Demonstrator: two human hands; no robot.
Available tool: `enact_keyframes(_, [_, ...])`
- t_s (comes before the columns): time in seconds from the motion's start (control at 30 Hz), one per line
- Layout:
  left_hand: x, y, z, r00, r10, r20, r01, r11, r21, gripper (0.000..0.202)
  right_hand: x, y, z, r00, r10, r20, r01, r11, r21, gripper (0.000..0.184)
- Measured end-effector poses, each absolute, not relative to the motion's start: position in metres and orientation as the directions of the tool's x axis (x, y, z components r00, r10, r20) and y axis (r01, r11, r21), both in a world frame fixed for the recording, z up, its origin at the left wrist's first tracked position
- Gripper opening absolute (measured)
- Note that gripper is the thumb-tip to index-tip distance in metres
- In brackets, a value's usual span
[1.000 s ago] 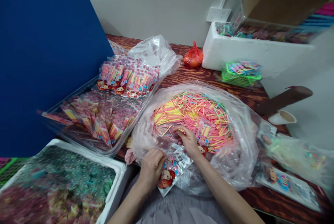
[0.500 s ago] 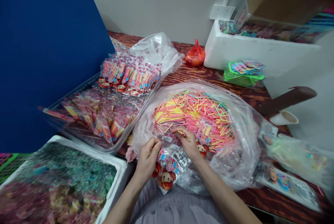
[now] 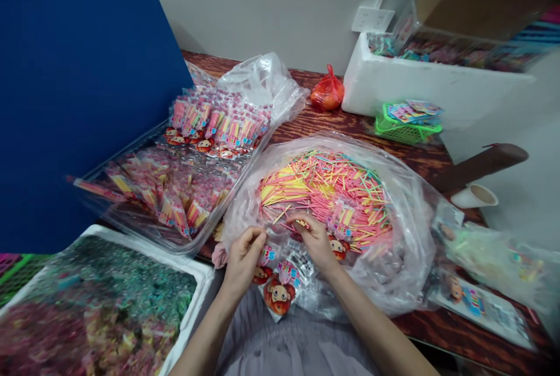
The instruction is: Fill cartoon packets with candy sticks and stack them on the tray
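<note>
My left hand (image 3: 244, 256) is closed, thumb against fingers, on a small clear printed packet (image 3: 265, 258) with a cartoon face. My right hand (image 3: 314, 242) is curled round a small bundle of thin sticks (image 3: 303, 224), whose pink and yellow ends show at the fingers. Below and between the hands lie flat printed packets (image 3: 280, 294). Just past them, a big clear plastic bag (image 3: 406, 259) lies open round a heap of pink, yellow and green sticks (image 3: 324, 183). On the heap, beside my right hand, rests a packet with sticks inside (image 3: 343, 218).
Left stands a clear tray (image 3: 196, 247) of filled packets; nearer is a white foam box (image 3: 199, 282) of coloured pieces. Along the back are a red bag (image 3: 328, 93), a green basket (image 3: 405, 129) and another foam box (image 3: 394, 84). A paper cup (image 3: 476, 195) lies right.
My left hand has shifted slightly left and down with the packet, widening the gap between the hands. My right hand stays almost where it was, still round the sticks.
</note>
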State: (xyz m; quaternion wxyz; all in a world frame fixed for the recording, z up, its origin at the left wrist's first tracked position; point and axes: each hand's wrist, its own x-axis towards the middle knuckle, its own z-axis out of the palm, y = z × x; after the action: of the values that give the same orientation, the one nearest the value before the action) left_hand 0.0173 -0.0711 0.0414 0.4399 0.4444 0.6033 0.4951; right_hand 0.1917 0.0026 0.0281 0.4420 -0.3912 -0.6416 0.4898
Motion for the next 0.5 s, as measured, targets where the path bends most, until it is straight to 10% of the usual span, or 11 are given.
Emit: enact_keyframes(0.5, [0.033, -0.066, 0.038, -0.175, 0.980, -0.093, 0.117, 0.115, 0.986, 0.018, 0.199, 0.005, 0.026, -0.182, 0.982, -0.045, -0.074, -0.059, -0.995, 0.012])
